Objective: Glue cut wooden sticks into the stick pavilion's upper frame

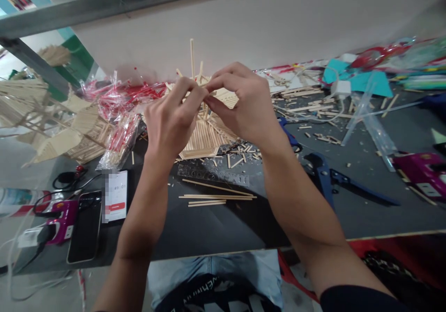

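Observation:
My left hand [176, 112] and my right hand [247, 100] meet fingertip to fingertip above a model built of thin wooden sticks [202, 140]. Both are closed in a pinch, and whatever lies between the fingertips is hidden or too small to name. The model has a flared, slatted base, and an upright stick [192, 58] rises behind my left hand. My hands cover much of its upper part. On the table nearer to me lie several loose wooden sticks [218, 197] and a clear ruler [214, 175].
Blue cutters [324, 172] and stick offcuts [306, 107] lie to the right. At left are two phones [84, 226], a purple power strip [64, 221], bagged red-and-white sticks [120, 140] and another slatted stick model [80, 140]. A metal bar [139, 3] crosses above.

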The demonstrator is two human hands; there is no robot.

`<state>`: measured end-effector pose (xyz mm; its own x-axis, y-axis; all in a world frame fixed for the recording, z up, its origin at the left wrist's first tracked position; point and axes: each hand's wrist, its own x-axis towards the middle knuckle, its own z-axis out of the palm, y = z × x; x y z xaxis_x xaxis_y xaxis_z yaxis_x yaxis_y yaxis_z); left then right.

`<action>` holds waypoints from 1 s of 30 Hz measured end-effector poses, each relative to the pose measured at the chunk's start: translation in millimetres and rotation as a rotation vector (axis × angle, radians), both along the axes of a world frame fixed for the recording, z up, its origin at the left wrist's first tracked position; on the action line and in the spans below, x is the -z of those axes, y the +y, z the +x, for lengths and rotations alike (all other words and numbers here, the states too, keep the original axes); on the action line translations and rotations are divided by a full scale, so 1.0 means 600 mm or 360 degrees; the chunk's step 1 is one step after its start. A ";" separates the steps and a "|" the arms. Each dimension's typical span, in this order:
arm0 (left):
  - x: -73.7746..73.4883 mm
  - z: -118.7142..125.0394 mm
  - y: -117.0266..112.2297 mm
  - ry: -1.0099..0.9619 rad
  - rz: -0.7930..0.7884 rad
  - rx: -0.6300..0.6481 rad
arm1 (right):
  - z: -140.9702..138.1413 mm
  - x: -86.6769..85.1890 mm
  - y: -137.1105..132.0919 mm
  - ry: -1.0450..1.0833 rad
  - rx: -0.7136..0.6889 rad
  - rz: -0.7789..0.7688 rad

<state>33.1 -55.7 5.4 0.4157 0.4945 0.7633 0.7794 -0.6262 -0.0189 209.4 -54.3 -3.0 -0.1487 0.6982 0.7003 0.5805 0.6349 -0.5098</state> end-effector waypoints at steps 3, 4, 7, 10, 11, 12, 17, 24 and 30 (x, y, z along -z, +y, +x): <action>0.004 0.000 0.003 -0.0074 -0.0076 0.0027 | 0.000 -0.005 -0.003 -0.0027 -0.0001 0.0014; 0.005 -0.001 0.005 -0.0092 -0.0114 0.0025 | 0.001 -0.007 -0.004 -0.0042 0.0007 0.0020; 0.004 -0.002 0.010 -0.0065 -0.0195 0.0001 | 0.007 -0.011 -0.006 -0.0077 0.0063 0.0006; 0.002 -0.002 0.011 0.0017 -0.0139 -0.0038 | 0.019 -0.009 -0.004 -0.0062 0.0098 -0.0023; 0.002 -0.002 0.010 0.0026 -0.0122 -0.0037 | 0.024 -0.008 -0.003 -0.0053 0.0089 -0.0027; 0.002 -0.003 0.009 0.0015 -0.0121 -0.0030 | 0.027 -0.006 -0.002 -0.0042 0.0070 -0.0023; 0.003 -0.003 0.005 -0.0044 -0.0161 -0.0001 | 0.033 0.003 0.001 0.0033 -0.0030 -0.0021; 0.003 -0.005 0.005 0.0010 -0.0143 -0.0026 | 0.027 0.004 0.002 0.0061 -0.0001 -0.0065; 0.010 -0.006 0.011 -0.0044 -0.0215 -0.0010 | 0.028 0.006 0.006 0.0030 0.0008 -0.0061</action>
<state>29.6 -49.2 -0.5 0.3920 0.5958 0.7009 0.7823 -0.6168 0.0868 226.2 -50.8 -6.6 -0.1320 0.7255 0.6755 0.5740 0.6115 -0.5446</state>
